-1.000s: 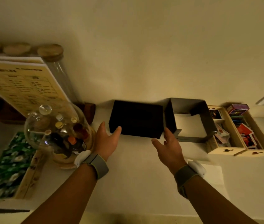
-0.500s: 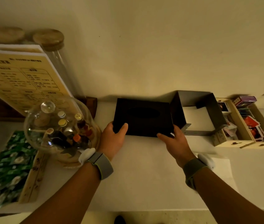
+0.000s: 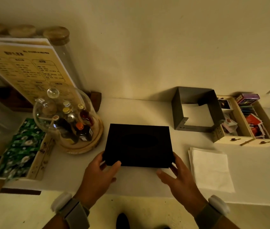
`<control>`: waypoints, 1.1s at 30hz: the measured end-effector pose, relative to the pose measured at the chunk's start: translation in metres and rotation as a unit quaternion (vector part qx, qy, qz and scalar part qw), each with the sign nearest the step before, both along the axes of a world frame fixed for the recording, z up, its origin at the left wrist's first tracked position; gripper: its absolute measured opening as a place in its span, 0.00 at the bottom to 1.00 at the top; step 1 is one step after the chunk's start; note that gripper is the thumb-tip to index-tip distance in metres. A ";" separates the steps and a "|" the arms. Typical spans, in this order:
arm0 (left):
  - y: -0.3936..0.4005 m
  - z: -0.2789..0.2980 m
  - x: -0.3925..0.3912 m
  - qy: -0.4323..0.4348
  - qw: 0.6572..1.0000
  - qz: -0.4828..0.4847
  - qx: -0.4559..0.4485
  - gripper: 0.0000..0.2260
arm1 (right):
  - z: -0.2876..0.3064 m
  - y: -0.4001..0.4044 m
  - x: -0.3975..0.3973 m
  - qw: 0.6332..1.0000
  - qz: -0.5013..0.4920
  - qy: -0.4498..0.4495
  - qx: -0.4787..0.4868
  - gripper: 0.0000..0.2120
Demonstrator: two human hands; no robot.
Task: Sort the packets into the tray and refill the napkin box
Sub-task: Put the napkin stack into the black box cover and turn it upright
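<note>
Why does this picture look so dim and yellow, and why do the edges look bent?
Head view: the light is weak and warm, so the black box shows almost no detail; the wide-angle lens bows the menu board and jars at the left edge; the wooden tray at right is slightly soft.

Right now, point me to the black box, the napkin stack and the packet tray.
black box (image 3: 138,144), head view, middle of its top face.
napkin stack (image 3: 212,169), head view, centre of the top sheet.
packet tray (image 3: 248,142), head view, front wooden wall.
</note>
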State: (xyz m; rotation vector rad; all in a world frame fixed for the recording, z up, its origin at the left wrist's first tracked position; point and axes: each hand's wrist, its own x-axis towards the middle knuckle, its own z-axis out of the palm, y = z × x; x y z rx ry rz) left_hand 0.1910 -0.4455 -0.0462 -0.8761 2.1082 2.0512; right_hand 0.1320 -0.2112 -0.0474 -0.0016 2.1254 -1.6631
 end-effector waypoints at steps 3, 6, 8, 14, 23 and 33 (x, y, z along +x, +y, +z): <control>0.005 0.001 0.010 0.005 1.000 -0.015 0.018 0.27 | 0.000 0.007 0.004 1.000 0.022 -0.008 -0.018 0.32; 0.002 0.004 0.011 0.009 0.999 -0.022 0.034 0.31 | 0.003 0.011 0.003 0.998 0.043 -0.017 -0.034 0.35; -0.001 0.005 0.009 0.008 0.999 -0.030 0.023 0.32 | 0.007 0.011 0.000 0.998 0.056 -0.005 -0.024 0.35; -0.008 0.028 -0.013 0.034 0.998 -0.032 -0.040 0.24 | 0.030 0.005 -0.022 0.996 0.053 0.062 0.020 0.33; -0.013 0.078 -0.079 0.047 0.998 -0.026 -0.024 0.09 | 0.055 -0.010 -0.075 0.999 0.024 0.010 -0.041 0.26; -0.028 0.062 -0.098 0.031 0.998 -0.045 -0.033 0.27 | 0.042 -0.016 -0.091 0.999 0.000 -0.003 -0.038 0.28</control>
